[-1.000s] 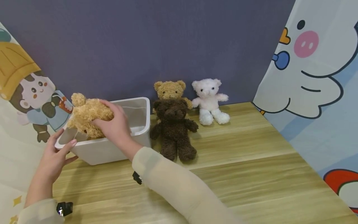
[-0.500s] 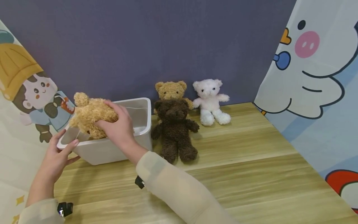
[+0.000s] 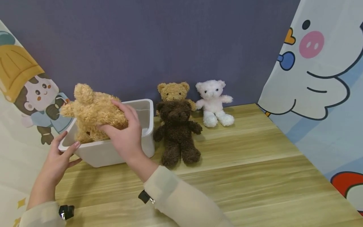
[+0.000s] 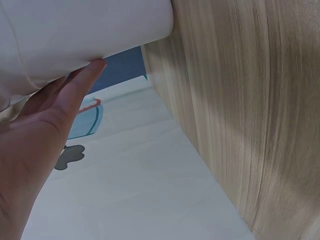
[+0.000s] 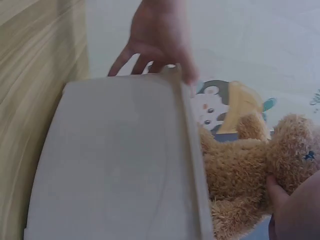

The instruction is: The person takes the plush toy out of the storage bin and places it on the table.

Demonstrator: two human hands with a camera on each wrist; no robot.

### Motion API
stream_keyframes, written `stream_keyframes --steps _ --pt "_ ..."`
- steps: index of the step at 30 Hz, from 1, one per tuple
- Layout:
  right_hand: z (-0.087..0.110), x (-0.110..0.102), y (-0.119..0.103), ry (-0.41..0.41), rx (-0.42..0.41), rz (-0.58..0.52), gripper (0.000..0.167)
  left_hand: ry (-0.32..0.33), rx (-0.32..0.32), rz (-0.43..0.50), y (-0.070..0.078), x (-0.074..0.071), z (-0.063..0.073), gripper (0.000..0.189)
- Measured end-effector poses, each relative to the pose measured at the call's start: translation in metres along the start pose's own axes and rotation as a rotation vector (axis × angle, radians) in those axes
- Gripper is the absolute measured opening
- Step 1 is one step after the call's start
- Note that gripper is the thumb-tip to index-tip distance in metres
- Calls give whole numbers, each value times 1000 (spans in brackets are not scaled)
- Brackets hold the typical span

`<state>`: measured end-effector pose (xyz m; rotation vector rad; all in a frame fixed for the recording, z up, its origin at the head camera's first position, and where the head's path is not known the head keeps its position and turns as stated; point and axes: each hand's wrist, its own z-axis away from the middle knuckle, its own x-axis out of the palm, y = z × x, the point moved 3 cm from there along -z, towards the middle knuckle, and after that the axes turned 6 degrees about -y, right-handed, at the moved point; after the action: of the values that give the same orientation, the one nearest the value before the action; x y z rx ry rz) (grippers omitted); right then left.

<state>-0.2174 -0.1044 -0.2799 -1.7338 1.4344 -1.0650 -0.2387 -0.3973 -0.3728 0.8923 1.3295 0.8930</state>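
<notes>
My right hand (image 3: 126,135) grips a curly tan teddy bear (image 3: 95,115), thumb on its near side and fingers over the top. The bear lies sideways, partly above and partly within a white plastic bin (image 3: 103,154). Its lower part is hidden behind the bin's near wall. At the bin's left end, my left hand (image 3: 56,159) holds the corner, the thumb over the rim and other fingers against the outside. The left wrist view has those fingers (image 4: 75,95) against the bin wall (image 4: 95,30). Fluffy bear limbs (image 5: 252,127) stick out past the rim in the right wrist view.
Right of the bin, a dark brown bear (image 3: 177,135) sits in front of another tan bear (image 3: 172,92). A white bear (image 3: 212,102) leans by the dark back wall (image 3: 181,47). All rest on a wood-grain table (image 3: 241,176); printed cartoon panels (image 3: 314,69) flank it.
My right hand has drawn the tan bear upward and a little to the right, so more of its body and limbs show above the rim. The left hand stays on the bin corner.
</notes>
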Motion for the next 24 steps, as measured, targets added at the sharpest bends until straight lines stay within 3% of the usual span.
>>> stream_keyframes --steps 14,18,24 --pt "29 -40 -44 121 -215 -328 72 -14 14 -1 3 0 -2 87" --pt "36 -56 -50 129 -225 -409 73 -13 28 15 2 1 -2 88" --pt "45 -76 -51 215 -239 -439 76 -1 53 35 -1 0 -2 88"
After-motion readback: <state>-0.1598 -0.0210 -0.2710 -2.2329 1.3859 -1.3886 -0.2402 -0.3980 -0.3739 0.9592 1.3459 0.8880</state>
